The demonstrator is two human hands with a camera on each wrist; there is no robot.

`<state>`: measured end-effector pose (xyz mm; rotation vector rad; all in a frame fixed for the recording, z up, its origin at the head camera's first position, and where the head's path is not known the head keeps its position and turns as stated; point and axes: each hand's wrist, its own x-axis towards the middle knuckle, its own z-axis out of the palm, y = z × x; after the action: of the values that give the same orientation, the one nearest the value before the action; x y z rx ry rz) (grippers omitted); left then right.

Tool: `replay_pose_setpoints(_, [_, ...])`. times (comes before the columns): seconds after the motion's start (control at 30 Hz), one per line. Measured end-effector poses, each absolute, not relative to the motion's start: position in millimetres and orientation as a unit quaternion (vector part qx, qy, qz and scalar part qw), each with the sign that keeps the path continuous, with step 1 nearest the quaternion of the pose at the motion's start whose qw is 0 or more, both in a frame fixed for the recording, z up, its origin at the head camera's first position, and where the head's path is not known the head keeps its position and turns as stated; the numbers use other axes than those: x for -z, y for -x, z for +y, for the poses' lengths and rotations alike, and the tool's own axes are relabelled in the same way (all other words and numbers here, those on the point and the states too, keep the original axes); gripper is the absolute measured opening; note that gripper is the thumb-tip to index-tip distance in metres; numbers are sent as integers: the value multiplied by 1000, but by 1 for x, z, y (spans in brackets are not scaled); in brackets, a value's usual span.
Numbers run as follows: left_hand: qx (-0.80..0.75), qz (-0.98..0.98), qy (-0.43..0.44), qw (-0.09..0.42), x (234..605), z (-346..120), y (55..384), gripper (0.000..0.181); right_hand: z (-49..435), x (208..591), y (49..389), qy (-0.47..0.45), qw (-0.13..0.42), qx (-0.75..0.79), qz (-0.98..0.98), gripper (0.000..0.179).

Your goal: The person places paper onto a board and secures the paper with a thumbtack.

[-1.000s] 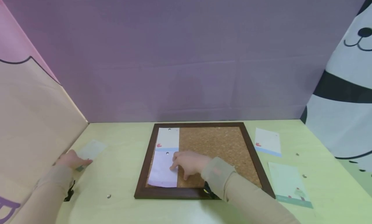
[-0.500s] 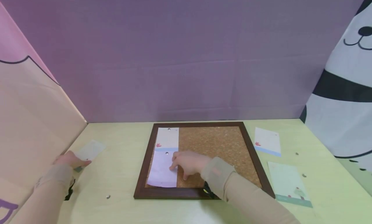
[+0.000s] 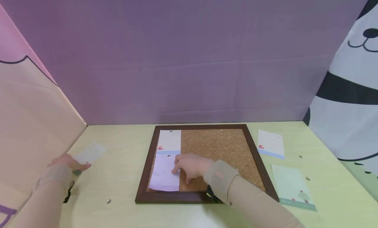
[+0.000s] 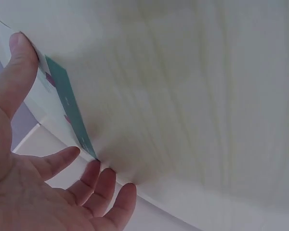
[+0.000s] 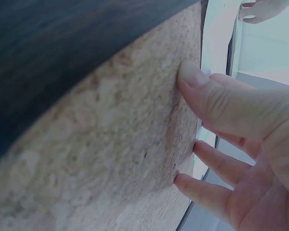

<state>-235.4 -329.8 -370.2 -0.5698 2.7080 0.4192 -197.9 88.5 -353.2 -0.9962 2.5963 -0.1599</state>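
Observation:
My left hand (image 3: pixel 66 162) is at the table's left side, beside a pale note sheet (image 3: pixel 92 152) with a green strip along one edge. In the left wrist view its thumb (image 4: pixel 23 55) touches the sheet's edge, and the other fingers reach the far end of the green strip (image 4: pixel 70 103). My right hand (image 3: pixel 193 166) rests on the framed cork board (image 3: pixel 218 142). Its fingers are at the right edge of a plain lilac-white sheet (image 3: pixel 163 177), with the thumb (image 5: pixel 192 74) on the cork. Above that sheet lies another with a blue strip (image 3: pixel 168 141). Each bears a small metal pin.
Right of the board lie a blue-edged sheet (image 3: pixel 271 143) and a green-edged sheet (image 3: pixel 293 187). Small silver pins lie on the table: one at the front left (image 3: pixel 108 201), others at the right (image 3: pixel 308 178). A purple cloth wall (image 3: pixel 189 57) stands behind.
My left hand has shifted slightly to the left beside the note sheet. The right hand and the sheets on the board have stayed in place.

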Motion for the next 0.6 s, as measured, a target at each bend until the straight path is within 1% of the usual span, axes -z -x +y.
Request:
replay_pose_setpoints(0.23, [-172,945,217,173,362,-323,228,94,88,354,198,355,176,57,916,53])
replay_pose_setpoints(0.6, [-170,944,211,187,357,-323,228,100,88,354,198,349,181,61,917,54])
